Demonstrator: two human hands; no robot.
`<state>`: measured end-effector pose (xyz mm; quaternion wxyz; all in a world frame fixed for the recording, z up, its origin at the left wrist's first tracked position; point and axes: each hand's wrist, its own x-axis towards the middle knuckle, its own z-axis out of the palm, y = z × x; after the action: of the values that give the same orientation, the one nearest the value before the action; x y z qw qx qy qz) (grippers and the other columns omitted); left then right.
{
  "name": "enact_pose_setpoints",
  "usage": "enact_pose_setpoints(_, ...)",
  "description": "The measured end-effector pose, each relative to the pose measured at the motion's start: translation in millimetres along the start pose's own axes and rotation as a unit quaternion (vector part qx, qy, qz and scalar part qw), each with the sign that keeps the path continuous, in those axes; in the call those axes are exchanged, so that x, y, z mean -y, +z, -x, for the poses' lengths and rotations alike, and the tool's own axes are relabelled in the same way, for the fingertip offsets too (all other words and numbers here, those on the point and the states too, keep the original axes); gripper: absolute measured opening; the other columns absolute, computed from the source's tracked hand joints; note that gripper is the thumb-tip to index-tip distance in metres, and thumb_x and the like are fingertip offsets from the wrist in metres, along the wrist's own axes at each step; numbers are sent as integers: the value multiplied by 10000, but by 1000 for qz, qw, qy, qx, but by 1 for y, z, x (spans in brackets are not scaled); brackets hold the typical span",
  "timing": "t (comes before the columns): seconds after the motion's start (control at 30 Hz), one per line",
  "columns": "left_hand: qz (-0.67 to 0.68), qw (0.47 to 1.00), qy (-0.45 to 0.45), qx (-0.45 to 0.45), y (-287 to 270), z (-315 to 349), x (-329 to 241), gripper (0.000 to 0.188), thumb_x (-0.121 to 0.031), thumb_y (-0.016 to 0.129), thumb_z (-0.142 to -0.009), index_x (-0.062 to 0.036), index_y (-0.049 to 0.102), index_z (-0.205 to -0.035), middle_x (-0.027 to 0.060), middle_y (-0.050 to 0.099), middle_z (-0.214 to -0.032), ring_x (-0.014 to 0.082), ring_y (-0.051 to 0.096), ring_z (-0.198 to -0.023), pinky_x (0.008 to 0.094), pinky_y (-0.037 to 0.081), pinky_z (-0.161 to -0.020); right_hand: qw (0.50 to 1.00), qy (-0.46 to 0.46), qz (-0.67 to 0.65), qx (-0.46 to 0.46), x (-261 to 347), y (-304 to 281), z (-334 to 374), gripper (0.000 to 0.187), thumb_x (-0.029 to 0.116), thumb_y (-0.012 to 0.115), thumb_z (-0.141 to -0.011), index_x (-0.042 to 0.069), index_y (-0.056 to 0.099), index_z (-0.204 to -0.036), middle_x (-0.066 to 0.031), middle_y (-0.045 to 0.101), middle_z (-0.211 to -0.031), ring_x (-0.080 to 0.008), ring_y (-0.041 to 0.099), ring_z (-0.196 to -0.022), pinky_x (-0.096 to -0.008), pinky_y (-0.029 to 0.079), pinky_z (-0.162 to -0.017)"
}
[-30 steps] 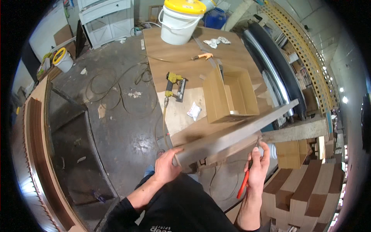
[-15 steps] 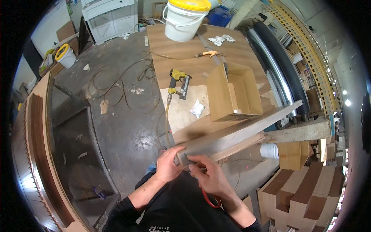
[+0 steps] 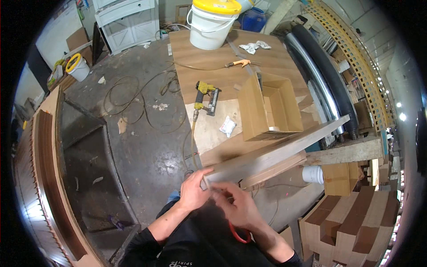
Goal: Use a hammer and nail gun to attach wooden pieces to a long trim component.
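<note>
A long grey-brown board [image 3: 284, 150] slants from my body up to the right, its near end in front of my waist. My left hand [image 3: 194, 191] is closed around that end, thumb over the top edge. Close by the same end is my right hand [image 3: 238, 207], its fingers curled and smeared by motion. A tool with a curved red handle [image 3: 239, 235] sticks out below the right palm. The fingers hide the rest of it, so its kind is unclear.
Beyond the board is a wood-topped bench with an open cardboard box [image 3: 280, 104], a yellow-black nail gun [image 3: 206, 99], an orange air blow gun [image 3: 240, 63] and a white bucket [image 3: 212, 27]. Hoses loop over the floor at left. Stacked cartons [image 3: 351, 222] stand at right.
My right hand has shifted slightly at the board's end and blurs, its fingers now drawn back from the end face. My left hand and the board stay nearly where they were.
</note>
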<state>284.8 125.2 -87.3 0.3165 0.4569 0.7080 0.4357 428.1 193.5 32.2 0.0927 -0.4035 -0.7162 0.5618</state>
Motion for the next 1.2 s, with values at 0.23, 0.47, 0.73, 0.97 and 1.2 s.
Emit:
enact_pose_setpoints(0.23,15,999,20,-29,5,-1,2,549,-123,778,-724,-101,621,-1249,135,684,-1179,350,648,-1101,418,529,-922,1000,-18,6,-16,-13,-3,-6,306,148,616,-991,46,593,-1279,-82,683,-807,-108,581,-579,-277,469,-521)
enact_pose_setpoints(0.47,32,998,30,-47,10,-2,14,529,-132,772,-731,-89,632,-1239,142,685,-1181,347,655,-1094,419,534,-920,999,28,-17,22,-5,-4,-7,294,179,622,-996,61,599,-1264,-73,675,-800,-96,569,-564,-265,448,-496)
enact_pose_setpoints(0.73,-3,999,26,-23,3,-3,8,578,-90,774,-713,-115,612,-1266,138,678,-1212,358,643,-1117,426,528,-939,981,-76,97,-152,-38,2,-12,315,154,556,-1024,77,515,-1327,-7,567,-716,-93,473,-490,-259,402,-457)
enact_pose_setpoints(0.97,7,998,49,-28,9,-4,15,619,-85,839,-661,-94,619,-1239,134,685,-1198,352,651,-1099,422,529,-928,970,-69,-121,-199,-28,-46,5,335,99,558,-1007,75,515,-1339,-19,575,-747,-75,478,-515,-239,402,-468)
enact_pose_setpoints(1.2,5,998,56,-41,5,-5,13,617,-91,853,-650,-101,623,-1223,126,690,-1175,351,659,-1077,416,537,-900,999,42,-27,-10,1,-15,-5,329,157,621,-987,52,593,-1298,-76,670,-807,-114,587,-622,-284,478,-564)
